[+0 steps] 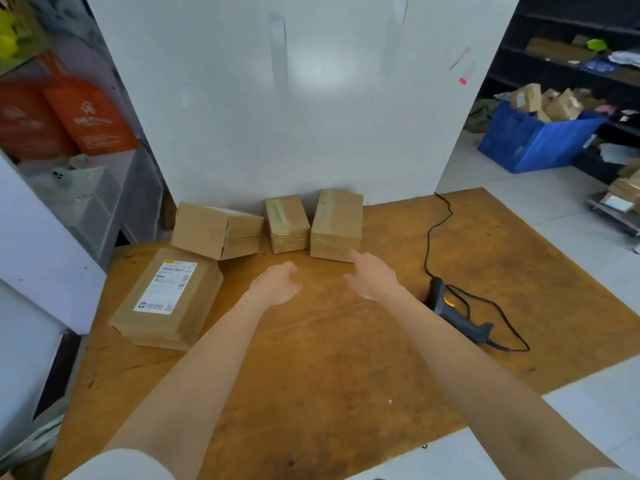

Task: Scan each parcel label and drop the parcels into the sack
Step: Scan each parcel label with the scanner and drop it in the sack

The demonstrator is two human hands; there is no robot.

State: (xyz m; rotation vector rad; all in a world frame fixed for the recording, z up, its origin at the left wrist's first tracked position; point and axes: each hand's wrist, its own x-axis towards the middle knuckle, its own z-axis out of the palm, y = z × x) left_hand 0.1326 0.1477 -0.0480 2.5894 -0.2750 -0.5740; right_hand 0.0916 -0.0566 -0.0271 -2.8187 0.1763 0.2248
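Note:
Several brown cardboard parcels lie on the wooden table (311,358). A flat parcel (169,299) with a white label facing up is at the left. Behind it, against the white wall, stand a wide box (214,230), a small taped box (285,223) and a taller box (336,225). My left hand (277,284) hovers open over the table in front of the small box. My right hand (372,273) is open, its fingertips touching the taller box's near lower corner. A black and yellow barcode scanner (457,315) lies to the right on its cord. No sack is clearly in view.
The scanner's black cable (436,230) runs back along the table to the wall. A blue crate (533,136) full of parcels sits on the floor at the right, beside dark shelving (571,46). Orange bags (86,112) and a white cabinet (45,237) are at the left.

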